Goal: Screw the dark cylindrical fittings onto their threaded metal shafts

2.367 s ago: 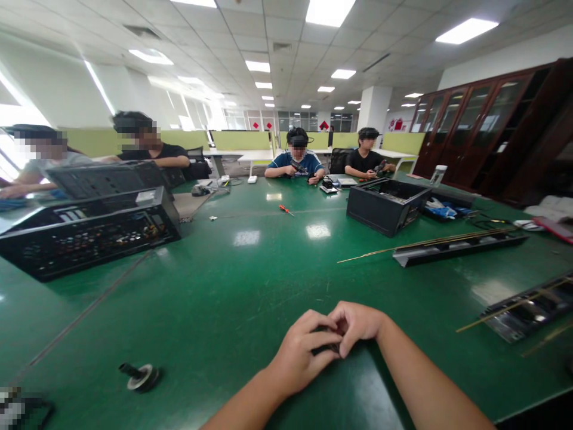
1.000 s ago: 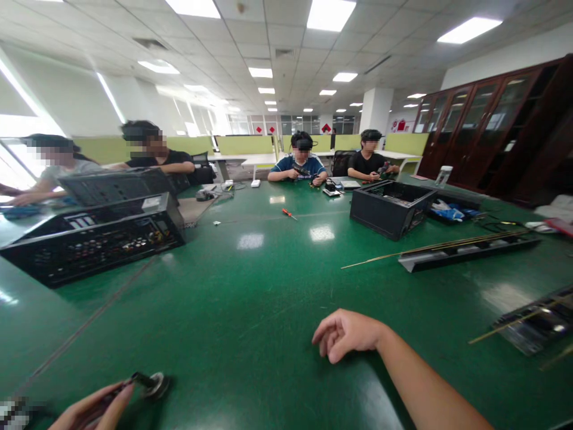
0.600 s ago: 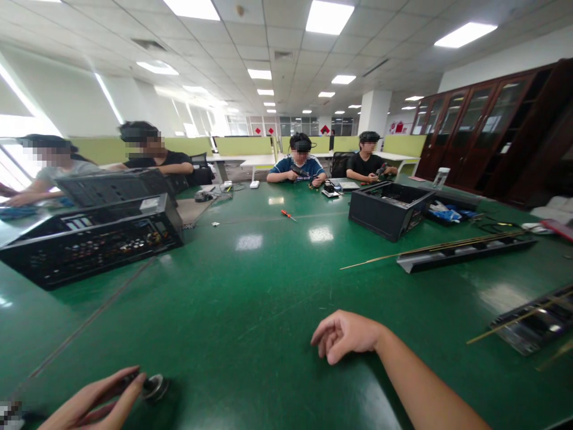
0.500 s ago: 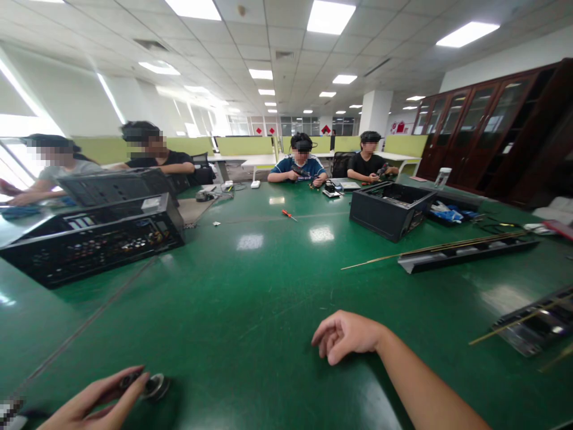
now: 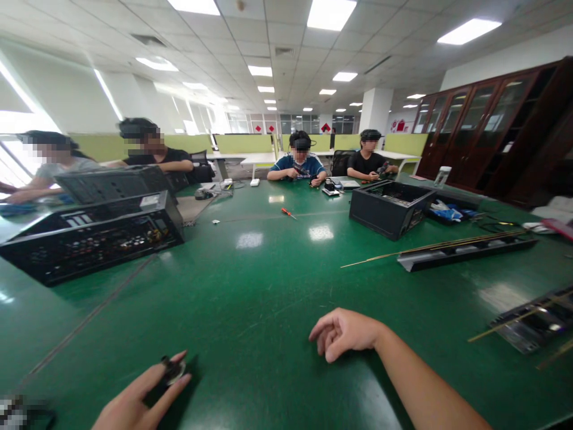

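Note:
My left hand, low at the left of the head view, has thumb and fingers closed around a small round metal piece with a dark part. Its exact kind is too blurred to make out, and the fingers cover some of it. The piece is just over the green table. To the right, my right hand rests at the table with its fingers loosely bent and the thumb apart from them. Nothing shows in that hand.
Black computer cases stand at the left, another case at the right. A red screwdriver lies mid-table. Thin brass-coloured rods lie across a metal channel; more rods and parts are near the right edge. Several people sit around the table.
My left hand has moved right and slightly up with the small round metal piece. My right hand is almost where it was.

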### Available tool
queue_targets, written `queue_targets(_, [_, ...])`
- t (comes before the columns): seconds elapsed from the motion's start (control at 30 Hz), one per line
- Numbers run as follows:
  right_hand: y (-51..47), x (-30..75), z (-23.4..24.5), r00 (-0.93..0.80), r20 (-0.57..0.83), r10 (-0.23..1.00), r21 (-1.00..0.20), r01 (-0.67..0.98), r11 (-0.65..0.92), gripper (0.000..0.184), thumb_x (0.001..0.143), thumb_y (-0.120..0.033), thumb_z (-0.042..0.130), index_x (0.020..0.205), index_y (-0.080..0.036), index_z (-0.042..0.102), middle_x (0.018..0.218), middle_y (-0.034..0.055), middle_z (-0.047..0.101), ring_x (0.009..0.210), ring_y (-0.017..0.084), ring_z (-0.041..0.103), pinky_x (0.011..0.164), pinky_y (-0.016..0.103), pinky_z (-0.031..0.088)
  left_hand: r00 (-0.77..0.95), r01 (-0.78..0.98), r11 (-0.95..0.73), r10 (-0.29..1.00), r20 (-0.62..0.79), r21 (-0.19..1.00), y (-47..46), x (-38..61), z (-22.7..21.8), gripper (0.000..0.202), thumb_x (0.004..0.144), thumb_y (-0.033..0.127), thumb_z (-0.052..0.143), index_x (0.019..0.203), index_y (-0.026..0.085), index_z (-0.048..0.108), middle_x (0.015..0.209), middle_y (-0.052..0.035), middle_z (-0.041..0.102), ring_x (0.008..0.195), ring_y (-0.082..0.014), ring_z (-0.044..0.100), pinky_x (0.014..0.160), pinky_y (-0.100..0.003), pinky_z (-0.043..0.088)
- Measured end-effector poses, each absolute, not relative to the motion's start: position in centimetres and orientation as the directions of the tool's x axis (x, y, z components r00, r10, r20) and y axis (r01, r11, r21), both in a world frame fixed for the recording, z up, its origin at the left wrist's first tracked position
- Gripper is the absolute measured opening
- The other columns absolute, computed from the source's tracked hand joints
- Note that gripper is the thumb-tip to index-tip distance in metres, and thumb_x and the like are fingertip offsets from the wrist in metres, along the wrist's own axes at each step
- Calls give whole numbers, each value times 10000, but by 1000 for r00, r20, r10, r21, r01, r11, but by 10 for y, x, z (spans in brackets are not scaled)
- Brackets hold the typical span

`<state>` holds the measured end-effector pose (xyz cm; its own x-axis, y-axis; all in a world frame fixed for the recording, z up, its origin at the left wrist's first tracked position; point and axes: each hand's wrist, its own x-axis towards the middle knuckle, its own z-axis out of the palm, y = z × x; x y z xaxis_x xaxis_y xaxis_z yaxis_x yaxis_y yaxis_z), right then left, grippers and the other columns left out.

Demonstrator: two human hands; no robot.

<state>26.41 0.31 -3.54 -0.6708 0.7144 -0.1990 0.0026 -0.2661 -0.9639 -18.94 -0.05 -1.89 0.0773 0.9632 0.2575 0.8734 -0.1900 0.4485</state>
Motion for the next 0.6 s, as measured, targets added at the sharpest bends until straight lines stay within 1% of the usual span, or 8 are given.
queue_targets(0.07, [3, 262, -36, -650, -188, 736, -967, -11, -256, 904, 539, -214, 908, 1354, -161, 520, 906, 63, 712, 733, 132, 661, 669, 229, 506, 221, 833, -320, 941, 258, 452, -3, -149, 1, 432, 756, 569, 639, 1058, 268, 709, 1122, -18, 737, 1015, -287, 693, 937, -392, 551])
queue_targets(0.13, [2, 257, -36, -606, -166, 778, -973, -27, -228, 1059, 557, -227, 900, 1466, -186, 358, 943, 65, 699, 698, 127, 652, 631, 232, 500, 366, 782, -431, 902, 227, 450, -4, -103, 20, 330, 813, 496, 621, 1010, 249, 719, 1045, -38, 746, 937, -249, 703, 844, -318, 571])
queue_targets(0.2, [-1, 250, -35, -541, -125, 831, -986, -29, -167, 1082, 574, -250, 890, 1484, -204, 308, 995, 71, 677, 662, 114, 634, 600, 230, 492, 474, 745, -505, 861, 186, 436, -5, -57, 31, 255, 848, 384, 604, 1042, 254, 706, 957, -35, 734, 864, -219, 692, 772, -292, 556])
queue_targets(0.27, [-4, 242, -32, -453, -63, 889, -998, 0, -70, 1001, 574, -264, 887, 1437, -207, 383, 1016, 63, 656, 679, 110, 622, 613, 229, 489, 526, 702, -557, 826, 204, 444, -3, -19, 33, 279, 814, 256, 618, 1085, 250, 680, 965, -36, 712, 886, -210, 672, 811, -300, 530])
queue_targets(0.33, [-6, 235, -29, -379, 6, 925, -995, 91, 43, 889, 567, -272, 887, 1358, -206, 488, 977, 39, 650, 688, 112, 603, 602, 216, 468, 542, 664, -585, 806, 239, 465, 1, 7, 28, 336, 751, 167, 634, 1080, 233, 665, 971, -40, 699, 907, -213, 658, 848, -317, 512])
queue_targets(0.43, [-8, 230, -26, -329, 90, 940, -942, 279, 187, 486, 633, -277, 836, 1082, -177, 682, 788, -6, 638, 635, 107, 547, 564, 205, 412, 550, 615, -603, 790, 271, 508, 7, 23, 12, 268, 717, 117, 621, 962, 219, 656, 898, -30, 686, 844, -203, 646, 796, -314, 504])
queue_targets(0.5, [-9, 230, -25, -321, 116, 940, -899, 368, 237, 305, 672, -265, 793, 951, -165, 721, 717, -14, 630, 616, 110, 525, 544, 203, 380, 550, 591, -610, 783, 289, 528, 8, 23, 3, 218, 718, 108, 612, 904, 217, 641, 861, -22, 672, 812, -195, 636, 754, -305, 496])
queue_targets(0.6, [-9, 230, -24, -341, 133, 930, -867, 415, 276, 229, 720, -250, 737, 933, -165, 735, 713, -9, 653, 613, 119, 533, 545, 210, 372, 541, 566, -622, 775, 325, 541, 8, 18, -6, 213, 722, 111, 621, 903, 221, 634, 868, -23, 661, 827, -197, 629, 743, -305, 489])
